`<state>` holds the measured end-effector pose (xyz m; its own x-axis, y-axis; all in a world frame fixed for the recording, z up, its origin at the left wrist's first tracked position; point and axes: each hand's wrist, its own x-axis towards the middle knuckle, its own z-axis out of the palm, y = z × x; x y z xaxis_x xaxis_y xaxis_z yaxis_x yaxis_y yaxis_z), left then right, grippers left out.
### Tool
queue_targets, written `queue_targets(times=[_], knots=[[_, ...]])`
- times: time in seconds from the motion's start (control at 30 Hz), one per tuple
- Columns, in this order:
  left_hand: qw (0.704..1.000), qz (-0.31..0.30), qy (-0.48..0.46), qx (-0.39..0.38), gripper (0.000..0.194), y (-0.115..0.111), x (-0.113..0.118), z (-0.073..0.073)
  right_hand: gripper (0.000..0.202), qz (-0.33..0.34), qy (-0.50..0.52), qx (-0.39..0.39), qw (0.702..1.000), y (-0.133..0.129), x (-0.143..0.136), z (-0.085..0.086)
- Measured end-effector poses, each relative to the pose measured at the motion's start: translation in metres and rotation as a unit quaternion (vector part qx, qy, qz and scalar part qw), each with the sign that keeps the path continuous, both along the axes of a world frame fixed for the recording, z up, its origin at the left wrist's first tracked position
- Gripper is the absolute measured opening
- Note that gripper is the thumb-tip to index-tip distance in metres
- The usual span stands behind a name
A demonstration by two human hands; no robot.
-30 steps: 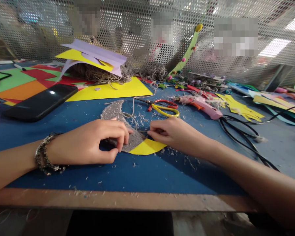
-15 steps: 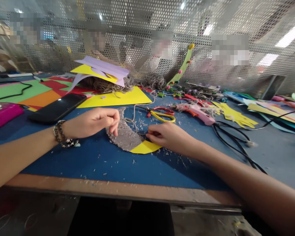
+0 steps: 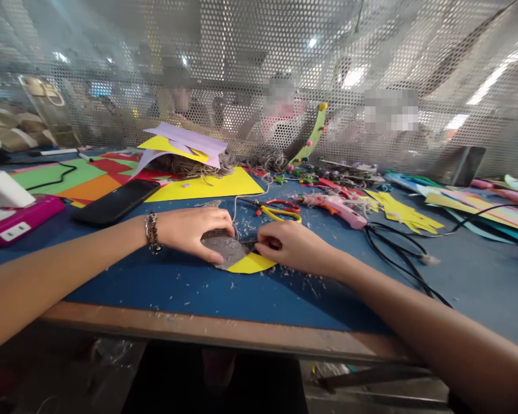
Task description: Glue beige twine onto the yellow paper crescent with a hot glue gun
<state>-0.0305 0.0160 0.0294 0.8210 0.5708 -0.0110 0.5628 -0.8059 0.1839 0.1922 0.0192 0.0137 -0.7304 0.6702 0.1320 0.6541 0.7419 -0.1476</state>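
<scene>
On the blue table top lies a crescent-shaped yellow paper cutout (image 3: pixel 249 264), its left part covered in rows of grey yarn. My left hand (image 3: pixel 194 230) spans this grey part, thumb at the near edge and fingers curved over the far side. Part of the crescent is hidden under that hand. My right hand (image 3: pixel 287 244) is closed in a pinch by the crescent's right end, on the grey yarn (image 3: pixel 235 214); the fingertips partly hide the strand. Red-and-yellow-handled scissors (image 3: pixel 280 211) lie just beyond my right hand.
A pink glue gun (image 3: pixel 336 210) with a black cable (image 3: pixel 397 259) lies at right. Left are a black phone (image 3: pixel 116 202) and a magenta power strip (image 3: pixel 38 215). Coloured paper (image 3: pixel 209 187) and a yarn heap sit behind, before a perforated metal screen (image 3: pixel 242 75). People show behind it.
My left hand has come down and right onto the grey part of the crescent, its curled fingers spreading across it. My right hand stays pinched near the same spot. The view has shifted slightly.
</scene>
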Motion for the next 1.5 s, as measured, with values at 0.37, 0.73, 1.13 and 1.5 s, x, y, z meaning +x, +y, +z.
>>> queue_targets(times=[0.37,0.73,1.13,1.5], knots=[[0.995,0.011,-0.042,0.089,0.043,-0.005,0.000,0.001,0.021,-0.047,-0.029,0.073,0.996,0.004,0.004,0.005],[0.974,-0.051,-0.040,0.216,0.019,-0.014,-0.006,0.006,0.023,-0.009,0.061,-0.046,0.997,0.014,0.006,0.009],[0.892,-0.106,-0.043,0.438,0.017,-0.034,-0.003,0.011,0.023,0.041,0.224,-0.295,0.928,0.002,0.004,0.024],[0.881,-0.101,-0.060,0.457,0.027,-0.028,-0.009,0.008,0.024,0.066,0.231,-0.288,0.927,0.001,0.003,0.023]])
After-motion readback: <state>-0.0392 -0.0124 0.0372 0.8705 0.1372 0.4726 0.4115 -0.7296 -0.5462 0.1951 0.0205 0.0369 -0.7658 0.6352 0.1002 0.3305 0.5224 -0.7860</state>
